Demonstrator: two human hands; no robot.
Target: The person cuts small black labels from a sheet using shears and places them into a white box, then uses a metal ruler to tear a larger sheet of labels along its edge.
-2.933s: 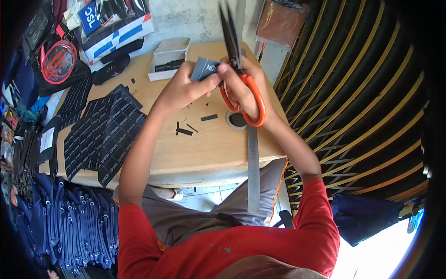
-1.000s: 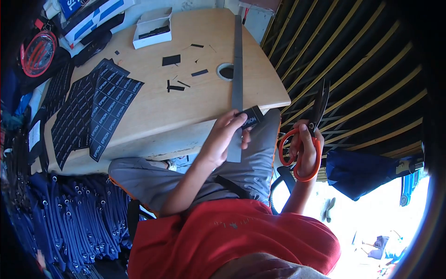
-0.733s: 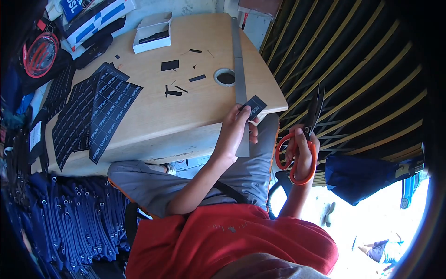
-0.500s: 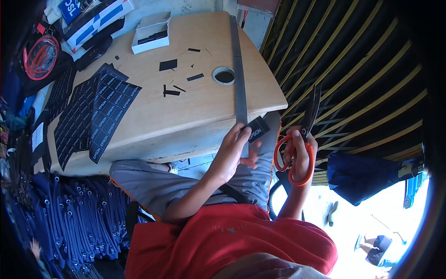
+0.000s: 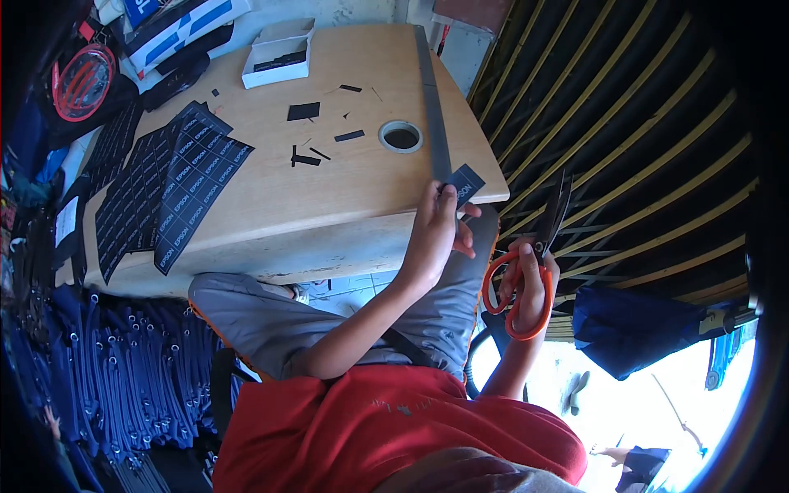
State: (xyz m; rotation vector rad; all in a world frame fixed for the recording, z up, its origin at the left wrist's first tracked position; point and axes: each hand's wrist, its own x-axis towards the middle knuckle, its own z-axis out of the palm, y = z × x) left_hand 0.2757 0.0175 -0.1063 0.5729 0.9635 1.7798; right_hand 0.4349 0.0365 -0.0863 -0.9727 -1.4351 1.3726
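Pinching a white-lettered black rectangle (image 5: 467, 182) near the desk's (image 5: 345, 185) corner, your left hand (image 5: 436, 230) sits apart from your right hand (image 5: 531, 281), gripping orange-handled metal scissors (image 5: 539, 248) blades-outward, probably for safety.

I see a tan wood-grain desk (image 5: 353, 185). Sheets (image 5: 201, 177) on its left: black, white EPSON lettering, thin pale grid. Label piece (image 5: 466, 183) over its near right corner: dark, white letters. Scissors (image 5: 539, 248) off that corner: bright orange handles, dark blades. Ruler (image 5: 436, 115) along its right side: plain grey. Box (image 5: 276, 76) at its back: white. Gate (image 5: 657, 135) to its right: black, yellow stripes. Shirt (image 5: 394, 431) in front: red.
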